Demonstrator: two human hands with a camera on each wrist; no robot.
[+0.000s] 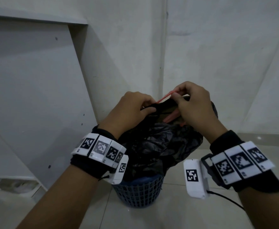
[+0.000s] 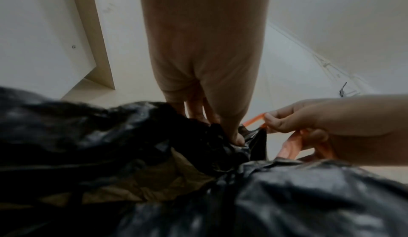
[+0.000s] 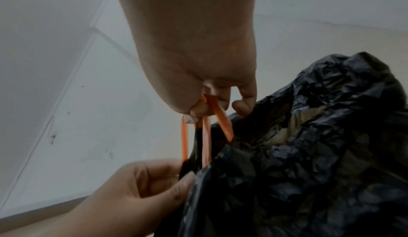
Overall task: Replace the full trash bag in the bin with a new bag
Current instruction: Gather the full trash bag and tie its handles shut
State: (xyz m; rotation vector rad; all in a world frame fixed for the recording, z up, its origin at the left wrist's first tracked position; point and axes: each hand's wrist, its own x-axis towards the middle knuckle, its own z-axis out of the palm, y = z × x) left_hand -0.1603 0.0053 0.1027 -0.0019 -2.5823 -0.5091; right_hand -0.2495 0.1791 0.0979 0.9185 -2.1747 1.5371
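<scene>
Head view: a black trash bag [image 1: 158, 146], crumpled and bulging, stands in a blue mesh bin [image 1: 140, 194] on a pale tiled floor [image 1: 176, 215], its gathered mouth raised between both hands. Left hand [image 1: 130, 109], fingers curled, pinches the bunched black plastic at the bag's neck; the thumb tip presses into the folds just beside the orange drawstring [image 1: 164, 97]. Right hand [image 1: 195, 104], fingers curled, pinches the drawstring between thumb and forefinger, above and just to the far side of the left fingertips. Right wrist view: three orange strands [image 3: 206, 139] run taut from the right fingertips [image 3: 198, 109] down to the bag's hem, where the left hand [image 3: 141, 188] holds the plastic. Left wrist view: the left thumb [image 2: 234, 132] sits on the dark gather, and the right hand [image 2: 320, 122] draws orange loops [image 2: 289, 146] out beside it; brownish contents [image 2: 137, 179] show through the bag's open fold below the fingers. Both wrists carry black bands with white coded marker tiles [image 1: 102, 147]. A white panel [image 1: 28, 88] leans against the wall [image 1: 218, 47] beyond the left hand.
</scene>
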